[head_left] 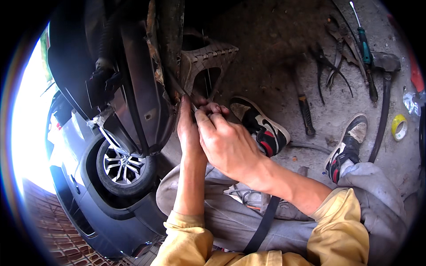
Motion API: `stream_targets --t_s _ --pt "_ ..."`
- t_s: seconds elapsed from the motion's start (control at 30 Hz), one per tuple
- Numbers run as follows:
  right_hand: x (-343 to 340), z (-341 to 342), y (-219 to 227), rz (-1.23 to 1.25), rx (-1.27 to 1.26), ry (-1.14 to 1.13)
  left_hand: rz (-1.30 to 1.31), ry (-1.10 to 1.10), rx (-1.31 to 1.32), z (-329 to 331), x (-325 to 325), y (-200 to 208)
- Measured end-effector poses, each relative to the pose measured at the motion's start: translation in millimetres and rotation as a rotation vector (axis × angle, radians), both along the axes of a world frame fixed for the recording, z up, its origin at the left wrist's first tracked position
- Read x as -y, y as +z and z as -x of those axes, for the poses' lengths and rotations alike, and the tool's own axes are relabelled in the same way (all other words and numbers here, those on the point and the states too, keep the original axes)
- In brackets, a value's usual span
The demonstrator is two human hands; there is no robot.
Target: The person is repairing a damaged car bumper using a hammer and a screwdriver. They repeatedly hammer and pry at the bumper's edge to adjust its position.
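Note:
Against the lower edge of a dark car body panel, my two hands are close together. My left hand is closed with its thumb laid along a thin, flat metal strip, whose far end meets the panel's rough, flaking edge. My right hand overlaps the left, its fingers bent and pressed on the strip's near end. Most of that end is hidden by the fingers, so its kind does not show. Some fingertips behind the right hand are in shadow.
A folding step stool stands just beyond my hands. On the concrete floor lie a hammer, pliers, a screwdriver, a mallet and a yellow tape roll. Another car stands at the left.

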State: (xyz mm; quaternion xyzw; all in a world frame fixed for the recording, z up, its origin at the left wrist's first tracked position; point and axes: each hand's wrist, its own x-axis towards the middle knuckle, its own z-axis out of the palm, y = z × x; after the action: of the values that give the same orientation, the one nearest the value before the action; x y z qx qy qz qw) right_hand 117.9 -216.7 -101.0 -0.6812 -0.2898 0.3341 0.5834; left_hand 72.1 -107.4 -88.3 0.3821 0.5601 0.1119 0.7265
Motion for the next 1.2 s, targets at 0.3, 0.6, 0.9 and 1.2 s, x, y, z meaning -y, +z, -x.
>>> stream_targets --t_s 0.3,0.6,0.9,1.2 --pt "103.3 -2.9 -157.9 0.995 0.353 -0.142 0.300 -0.004 0.193 25.2 -13.1 1.5" --pt "124.6 -23.3 -152.7 0.703 -0.274 -0.055 0.393 0.067 0.417 14.3 -15.9 -6.8" --pt "108.3 -27.1 57.3 -0.055 -0.305 -0.126 0.341 0.205 0.507 21.2 -1.1 -27.9" --pt "60.9 -14.6 133.5 0.030 0.261 -0.022 0.205 0.214 0.303 20.1 13.0 -28.5"
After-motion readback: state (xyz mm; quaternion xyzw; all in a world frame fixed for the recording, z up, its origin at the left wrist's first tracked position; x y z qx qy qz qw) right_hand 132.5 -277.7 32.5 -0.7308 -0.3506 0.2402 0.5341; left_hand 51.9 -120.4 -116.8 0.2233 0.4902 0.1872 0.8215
